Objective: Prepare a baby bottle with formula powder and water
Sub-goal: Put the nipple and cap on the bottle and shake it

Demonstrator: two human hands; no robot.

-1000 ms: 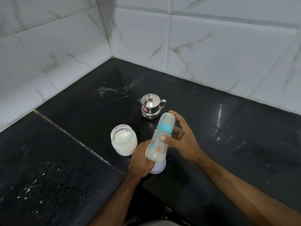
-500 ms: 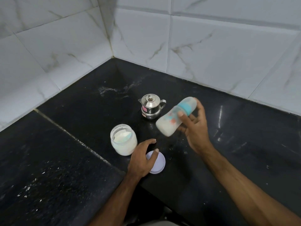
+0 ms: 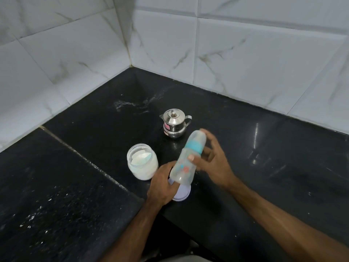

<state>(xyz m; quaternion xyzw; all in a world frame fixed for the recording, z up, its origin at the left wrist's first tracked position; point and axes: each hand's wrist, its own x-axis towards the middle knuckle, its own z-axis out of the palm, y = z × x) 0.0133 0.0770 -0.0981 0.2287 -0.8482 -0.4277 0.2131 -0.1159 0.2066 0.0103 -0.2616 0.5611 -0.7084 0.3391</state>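
Note:
The baby bottle [image 3: 186, 163], clear with a teal collar and a cap, is tilted with its top pointing up and right; milky liquid is inside. My right hand [image 3: 215, 165] grips its middle, thumb on the front and fingers behind. My left hand [image 3: 160, 186] cups the bottle's base from the lower left. An open glass jar of white formula powder [image 3: 141, 163] stands just left of my hands. Its pale lilac lid [image 3: 182, 194] lies flat on the counter under the bottle. A small steel pot with a lid [image 3: 174, 122] stands behind them.
All of this sits on a black stone countertop [image 3: 264, 167] in a corner of white marble-tiled walls [image 3: 245, 63]. White powder specks dot the left slab [image 3: 47, 205]. The counter's front edge runs close below my left wrist.
Half a second ago my right hand held the bottle alone, swung up to the right near the steel pot. It has swung back down and left, and the base meets my left hand again.

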